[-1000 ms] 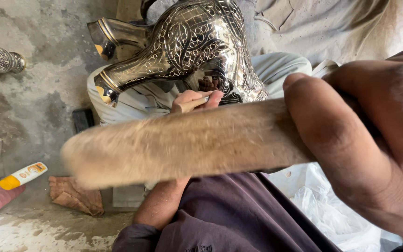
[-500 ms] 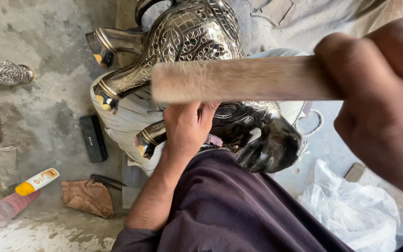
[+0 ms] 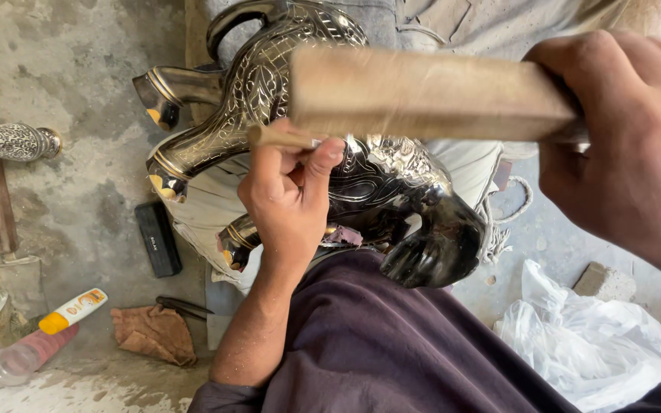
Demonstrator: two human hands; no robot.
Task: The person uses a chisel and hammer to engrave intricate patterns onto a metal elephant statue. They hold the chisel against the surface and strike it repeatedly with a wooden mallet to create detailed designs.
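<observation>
An engraved silver-and-black metal animal figure (image 3: 269, 69) lies across my lap, its legs pointing left. My left hand (image 3: 288, 199) pinches a thin chisel (image 3: 277, 138) and holds its tip against the figure's side. My right hand (image 3: 629, 145) grips a blurred wooden mallet (image 3: 422, 95) that hangs close to the camera, just above the chisel's end. My dark purple sleeve fills the lower middle of the view.
On the concrete floor at left lie a black rectangular box (image 3: 156, 237), a white-and-orange tube (image 3: 74, 310), a clear bottle (image 3: 21, 356), a brown rag (image 3: 153, 334) and an engraved metal cylinder (image 3: 9, 141). A white plastic bag (image 3: 590, 344) and a stone block (image 3: 604, 281) lie at right.
The mallet has risen from low across the view to above the chisel. My left hand has come into full view, holding the chisel on the figure.
</observation>
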